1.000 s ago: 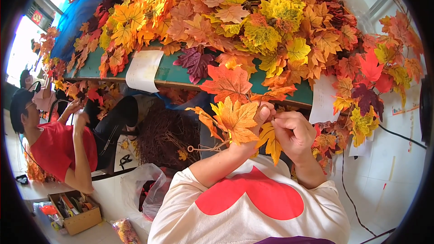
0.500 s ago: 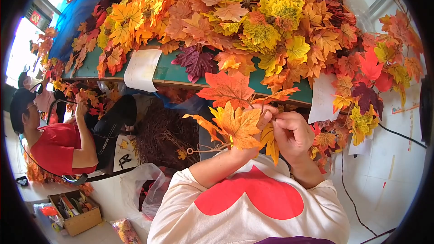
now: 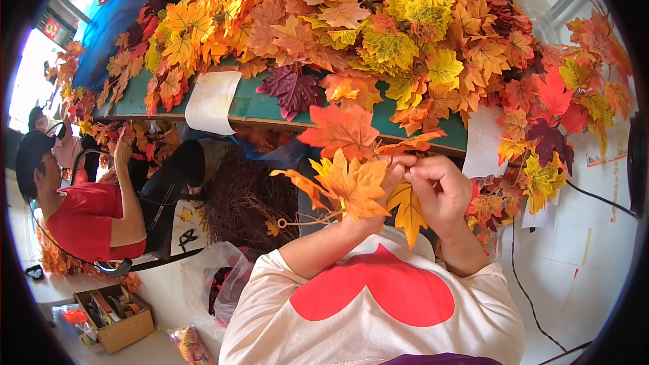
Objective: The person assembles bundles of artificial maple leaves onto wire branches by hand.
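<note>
My left hand (image 3: 390,181) is closed around the thin brown stem of an artificial maple branch (image 3: 357,186). Orange, red and yellow cloth leaves fan out from it, and its twig ends in a small loop (image 3: 282,223) at the left. Beside it, my right hand (image 3: 444,192) pinches thumb and forefinger together close to the left fingertips; what lies in the pinch is too small to make out. Between the two hands a yellow-orange leaf (image 3: 406,213) hangs down. Both hands are in front of my chest, just off the table's near edge.
A green table (image 3: 270,105) carries a high heap of artificial autumn leaves (image 3: 297,34). Finished-looking leaf sprays (image 3: 551,142) hang at the right. Bare brown twigs (image 3: 247,196) are bundled below the table. At the left sits a co-worker in red (image 3: 91,220); a cardboard box (image 3: 125,331) stands nearby.
My right hand has risen slightly, its fingers shifting a little. The branch in my left hand has tilted and moved slightly up and left.
</note>
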`<state>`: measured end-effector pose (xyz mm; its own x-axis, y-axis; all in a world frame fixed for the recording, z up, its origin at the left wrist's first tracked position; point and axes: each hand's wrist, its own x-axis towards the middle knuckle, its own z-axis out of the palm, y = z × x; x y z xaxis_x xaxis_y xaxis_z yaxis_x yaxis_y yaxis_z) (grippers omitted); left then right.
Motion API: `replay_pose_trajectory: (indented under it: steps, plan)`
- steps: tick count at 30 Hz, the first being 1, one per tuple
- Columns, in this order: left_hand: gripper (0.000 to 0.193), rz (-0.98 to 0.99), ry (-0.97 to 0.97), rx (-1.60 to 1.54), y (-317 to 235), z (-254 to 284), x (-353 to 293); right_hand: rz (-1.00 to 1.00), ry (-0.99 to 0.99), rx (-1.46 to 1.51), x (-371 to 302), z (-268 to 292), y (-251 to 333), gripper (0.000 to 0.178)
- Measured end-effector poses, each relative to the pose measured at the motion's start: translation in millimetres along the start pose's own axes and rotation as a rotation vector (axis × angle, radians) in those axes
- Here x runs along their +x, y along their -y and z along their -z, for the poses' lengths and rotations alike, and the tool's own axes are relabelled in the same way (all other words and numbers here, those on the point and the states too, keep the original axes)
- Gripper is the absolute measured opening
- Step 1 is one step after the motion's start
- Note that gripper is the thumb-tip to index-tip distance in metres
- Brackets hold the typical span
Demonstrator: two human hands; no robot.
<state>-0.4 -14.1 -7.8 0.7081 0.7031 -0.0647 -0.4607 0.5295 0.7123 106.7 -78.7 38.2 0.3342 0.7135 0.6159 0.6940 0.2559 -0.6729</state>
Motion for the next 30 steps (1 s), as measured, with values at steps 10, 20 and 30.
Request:
replay_pose_trajectory:
  steps: [10,20,30]
  plan:
    - [0.031,0.058,0.049,0.024,-3,10,-3,-0.740,0.276,0.895,41,6,-31,0.011]
    - [0.021,-0.046,-0.197,-0.338,-33,14,-50,-0.111,0.784,0.826,46,-33,5,0.061]
    - [0.009,0.335,-0.271,-0.255,-21,20,-48,0.297,0.738,-0.361,51,-85,9,0.014]
